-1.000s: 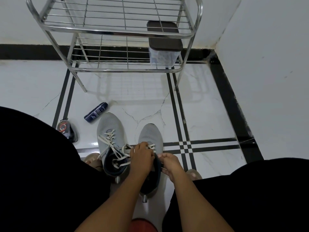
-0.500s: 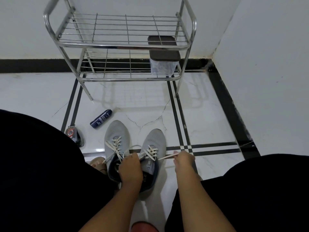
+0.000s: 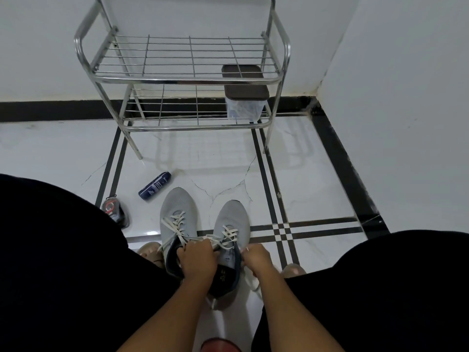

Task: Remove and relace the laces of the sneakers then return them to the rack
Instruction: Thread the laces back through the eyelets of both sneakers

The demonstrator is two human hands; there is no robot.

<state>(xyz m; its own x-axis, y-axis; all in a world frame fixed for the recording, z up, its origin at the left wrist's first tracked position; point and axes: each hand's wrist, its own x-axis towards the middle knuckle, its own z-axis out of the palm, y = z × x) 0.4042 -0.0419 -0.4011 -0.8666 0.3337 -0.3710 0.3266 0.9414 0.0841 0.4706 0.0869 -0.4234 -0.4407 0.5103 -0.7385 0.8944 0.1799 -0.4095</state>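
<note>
Two grey sneakers stand side by side on the white floor between my knees, toes pointing away. The left sneaker (image 3: 177,212) is laced with a white lace. The right sneaker (image 3: 234,219) has its white lace (image 3: 229,236) threaded through the upper eyelets. My left hand (image 3: 196,260) sits over the collars of both shoes and pinches the lace near the right sneaker's tongue. My right hand (image 3: 256,259) grips the lace's other end at the right side of that shoe. The metal shoe rack (image 3: 182,80) stands ahead against the wall.
A dark-lidded clear box (image 3: 245,97) sits on the rack's lower shelf at the right. A blue tube (image 3: 154,186) and a small dark tin (image 3: 113,212) lie on the floor to the left. The wall corner closes in on the right.
My right hand, which had pulled the lace out taut to the right, has come back in close to the right sneaker. My left hand stays on the shoes.
</note>
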